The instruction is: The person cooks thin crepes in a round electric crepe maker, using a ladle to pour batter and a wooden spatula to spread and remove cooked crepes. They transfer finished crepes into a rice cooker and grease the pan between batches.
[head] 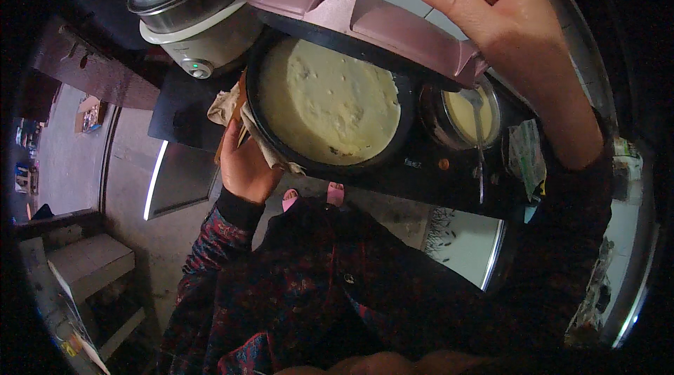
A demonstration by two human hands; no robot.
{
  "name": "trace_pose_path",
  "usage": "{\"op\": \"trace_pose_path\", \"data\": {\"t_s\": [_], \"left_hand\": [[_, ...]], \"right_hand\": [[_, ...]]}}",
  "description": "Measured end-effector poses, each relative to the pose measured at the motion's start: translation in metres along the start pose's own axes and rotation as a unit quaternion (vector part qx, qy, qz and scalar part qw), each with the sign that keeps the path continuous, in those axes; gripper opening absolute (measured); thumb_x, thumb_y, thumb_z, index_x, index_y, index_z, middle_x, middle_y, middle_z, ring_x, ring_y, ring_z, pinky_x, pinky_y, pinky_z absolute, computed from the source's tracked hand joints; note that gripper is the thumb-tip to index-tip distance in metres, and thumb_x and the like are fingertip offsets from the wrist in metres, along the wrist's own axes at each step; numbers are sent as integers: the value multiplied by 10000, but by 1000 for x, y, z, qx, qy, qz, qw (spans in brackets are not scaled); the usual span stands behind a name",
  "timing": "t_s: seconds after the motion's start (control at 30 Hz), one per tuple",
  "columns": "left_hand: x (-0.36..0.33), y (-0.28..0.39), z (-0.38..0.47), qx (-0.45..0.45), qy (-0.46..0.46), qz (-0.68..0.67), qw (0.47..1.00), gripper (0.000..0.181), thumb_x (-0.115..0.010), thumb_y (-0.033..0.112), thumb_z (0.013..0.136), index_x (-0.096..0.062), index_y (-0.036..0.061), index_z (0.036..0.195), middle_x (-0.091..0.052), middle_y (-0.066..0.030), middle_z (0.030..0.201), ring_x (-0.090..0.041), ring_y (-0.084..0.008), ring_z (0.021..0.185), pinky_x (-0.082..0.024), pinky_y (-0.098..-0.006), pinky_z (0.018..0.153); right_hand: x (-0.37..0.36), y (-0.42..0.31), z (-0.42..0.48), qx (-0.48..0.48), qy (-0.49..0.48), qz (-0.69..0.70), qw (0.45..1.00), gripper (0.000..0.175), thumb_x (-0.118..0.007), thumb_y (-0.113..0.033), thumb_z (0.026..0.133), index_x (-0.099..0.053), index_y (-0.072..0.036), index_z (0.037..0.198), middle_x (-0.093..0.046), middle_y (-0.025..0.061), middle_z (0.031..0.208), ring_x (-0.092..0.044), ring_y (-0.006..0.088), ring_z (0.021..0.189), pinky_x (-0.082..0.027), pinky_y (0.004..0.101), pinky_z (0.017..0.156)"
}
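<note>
My right hand (479,1) grips the handle of a pink lid-like appliance part (358,17) with a dark underside. It is tilted over the far side of a round dark pan (387,156). A pale yellow sheet of batter or pancake (337,106) covers the pan's floor, its right edge uneven and one small spot browned. My left hand (247,164) is at the pan's near left rim, holding a beige cloth (263,135) against it. A thin brown strip, perhaps wood, shows beside the cloth. Whether the pink part is hinged to the pan, I cannot tell.
Right of the pan stands a bowl of pale yellow batter (463,106) with a metal spoon (479,138) in it. A clear plastic bag (526,151) lies farther right on the dark counter. A white electric cooker (179,43) with a lidded metal pot is at upper left.
</note>
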State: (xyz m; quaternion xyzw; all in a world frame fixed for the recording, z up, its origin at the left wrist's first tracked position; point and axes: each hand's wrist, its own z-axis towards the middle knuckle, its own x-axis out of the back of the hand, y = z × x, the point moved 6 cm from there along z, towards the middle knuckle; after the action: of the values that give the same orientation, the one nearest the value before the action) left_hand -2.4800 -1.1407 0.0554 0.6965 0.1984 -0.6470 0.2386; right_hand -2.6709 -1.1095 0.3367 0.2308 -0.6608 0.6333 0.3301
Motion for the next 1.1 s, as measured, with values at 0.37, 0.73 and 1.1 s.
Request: {"op": "trace_pose_path", "data": {"t_s": [0.37,0.73,1.1], "left_hand": [[-19,-10,-9,27,9,-13,1000,515,-346,414,980,-409,121,1399,-413,-84,1452,-360,-301,1341,-247,-520,1096],[-22,-19,-11,12,105,-7,994,635,-386,492,950,-372,51,1406,-406,-123,1452,-369,-323,1330,-244,-491,1105],[-37,-21,-19,47,54,-60,996,661,-394,500,944,-349,36,1412,-391,-140,1457,-361,-341,1331,-236,-503,1108]], "right_hand": [[-10,-10,5,18,-3,-95,995,280,-606,-223,921,-647,54,912,-607,45,682,-527,84,602,-408,249,519],[-4,-1,24,2,-50,-92,994,317,-606,-277,919,-656,35,941,-594,42,687,-511,84,596,-396,263,507],[5,29,23,75,-18,-103,992,272,-600,-300,925,-623,-44,836,-426,-62,619,-373,28,569,-284,214,499]]}}
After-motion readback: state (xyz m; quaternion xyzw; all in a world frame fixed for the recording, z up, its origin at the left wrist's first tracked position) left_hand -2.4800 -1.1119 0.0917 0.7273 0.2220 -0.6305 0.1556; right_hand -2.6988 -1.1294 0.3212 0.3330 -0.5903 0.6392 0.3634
